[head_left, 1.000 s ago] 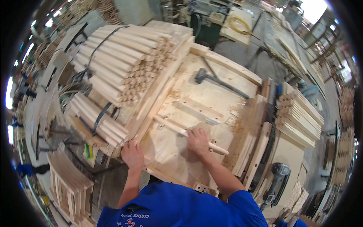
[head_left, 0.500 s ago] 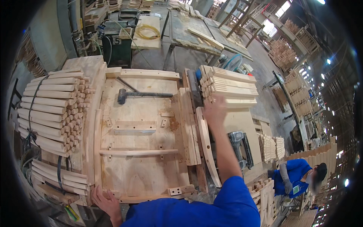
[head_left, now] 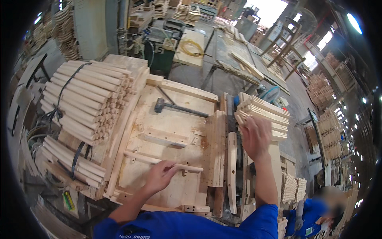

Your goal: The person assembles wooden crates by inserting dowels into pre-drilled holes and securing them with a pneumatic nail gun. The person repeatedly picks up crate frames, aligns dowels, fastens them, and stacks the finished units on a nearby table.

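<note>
My right hand [head_left: 256,137] is at the near end of a stack of pale wooden slats [head_left: 270,115], its fingers closed on the end of a wooden slat [head_left: 243,115] at the stack's left side. My left hand [head_left: 159,177] hovers over the wooden jig [head_left: 179,87], fingers loosely curled and thumb apart, with nothing visible in it. Just beyond its fingertips a thin curved wooden rail [head_left: 193,169] lies across the jig; whether they touch it I cannot tell. A black-headed hammer [head_left: 160,105] lies at the jig's far side.
Strapped bundles of wooden rods [head_left: 85,93] stand on the left. A curved wooden piece with holes [head_left: 232,175] lies right of the jig. Beyond are a work table [head_left: 227,51] and a yellow hose [head_left: 192,47]. A co-worker in blue [head_left: 312,215] is at lower right.
My left hand has left the jig's near left corner and come over its middle. My right hand has closed on a slat at the stack. The whole view has turned and shifted.
</note>
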The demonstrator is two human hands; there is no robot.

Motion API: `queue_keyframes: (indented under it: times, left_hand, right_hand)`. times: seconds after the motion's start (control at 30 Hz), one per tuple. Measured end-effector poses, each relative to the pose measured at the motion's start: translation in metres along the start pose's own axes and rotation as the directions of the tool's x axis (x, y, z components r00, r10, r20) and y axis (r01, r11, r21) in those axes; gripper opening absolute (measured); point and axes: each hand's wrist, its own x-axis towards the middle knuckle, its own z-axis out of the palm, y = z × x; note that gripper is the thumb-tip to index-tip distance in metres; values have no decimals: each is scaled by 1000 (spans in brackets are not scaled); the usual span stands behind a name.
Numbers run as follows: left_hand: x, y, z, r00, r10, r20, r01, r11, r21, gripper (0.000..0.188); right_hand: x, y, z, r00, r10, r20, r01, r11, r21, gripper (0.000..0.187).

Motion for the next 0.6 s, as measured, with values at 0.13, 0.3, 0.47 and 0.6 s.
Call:
queue_keyframes:
  times: [0.13,0.3,0.47,0.6]
  left_hand:
    - [42,13,24,927,-93,364,328,671,-665,44]
    - [74,50,25,893,33,448,449,-40,-892,54]
    - [94,1,0,958,-256,126,178,191,-965,49]
    - [102,-52,-14,908,-413,68,238,375,-896,41]
  right_hand:
    - [32,-75,-49,951,111,-289,-48,975,218,38]
    - [-7,-103,-34,679,712,-176,-290,482,827,44]
    - [-47,-96,18,622,780,-66,-671,575,468,52]
    - [-33,-121,55,935,243,257,-252,968,2,66]
